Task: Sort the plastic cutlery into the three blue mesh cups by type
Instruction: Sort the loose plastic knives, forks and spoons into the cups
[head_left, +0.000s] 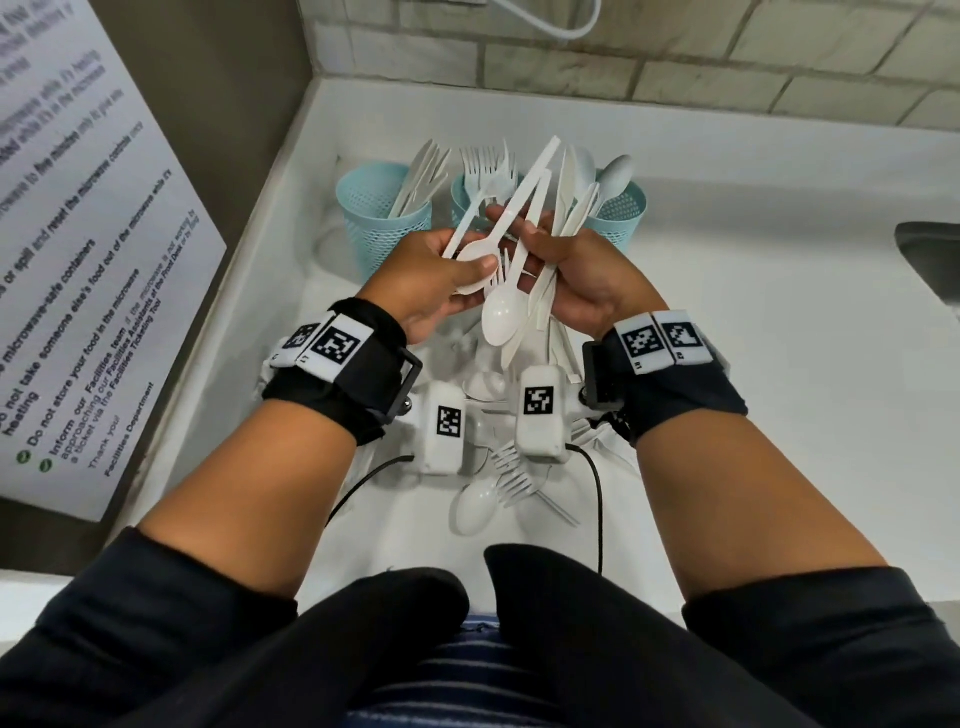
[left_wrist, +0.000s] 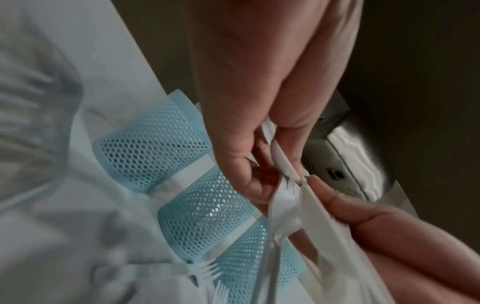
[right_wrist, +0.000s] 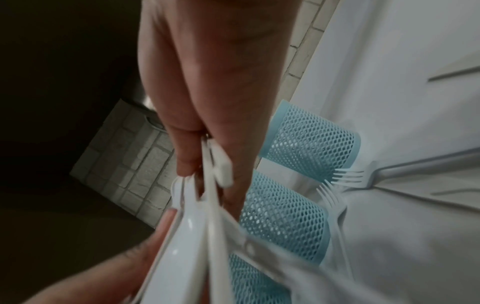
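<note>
Three blue mesh cups stand in a row at the back of the white counter. The left cup (head_left: 382, 208) holds knives, the middle cup (head_left: 467, 200) forks, the right cup (head_left: 621, 213) spoons. My left hand (head_left: 467, 270) pinches a white spoon (head_left: 475, 252) between thumb and fingers, just in front of the cups. My right hand (head_left: 540, 244) grips a mixed bundle of cutlery (head_left: 540, 291): a large spoon (head_left: 504, 312), knives and a fork. The two hands touch at the bundle. The wrist views show the spoon (left_wrist: 283, 162) and the bundle (right_wrist: 192, 226) up close and blurred.
Loose forks and a spoon (head_left: 493, 488) lie on the counter (head_left: 753, 364) under my wrists, with more forks (right_wrist: 348, 179) beside the cups. A printed notice (head_left: 78, 260) lies at the left, a tiled wall (head_left: 675, 67) behind, a dark object (head_left: 930, 254) at the right edge.
</note>
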